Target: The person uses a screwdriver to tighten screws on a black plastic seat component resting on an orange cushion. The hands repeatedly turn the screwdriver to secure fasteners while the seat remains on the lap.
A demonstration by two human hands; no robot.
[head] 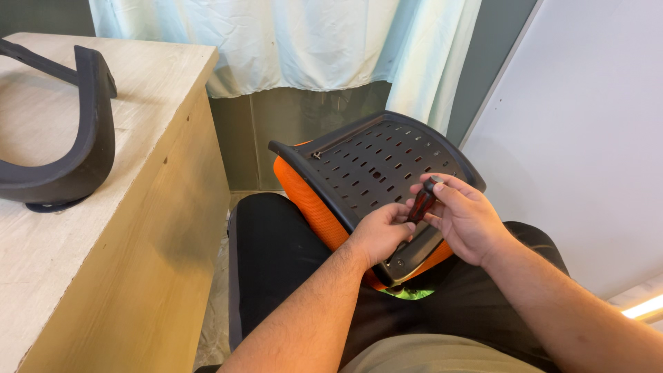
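Note:
An orange chair seat [307,193] lies upside down on my lap, its black perforated plastic underside [376,166] facing up. My right hand [466,217] grips a screwdriver with a red and black handle [422,202], held upright over the near edge of the black panel. My left hand [381,231] rests on that same edge, fingers curled beside the screwdriver's lower end. The tool's tip is hidden between the two hands.
A light wooden desk [131,228] stands close on the left, with a curved black chair armrest [83,138] lying on top. A pale curtain [290,41] hangs behind. A white wall panel [580,138] runs along the right.

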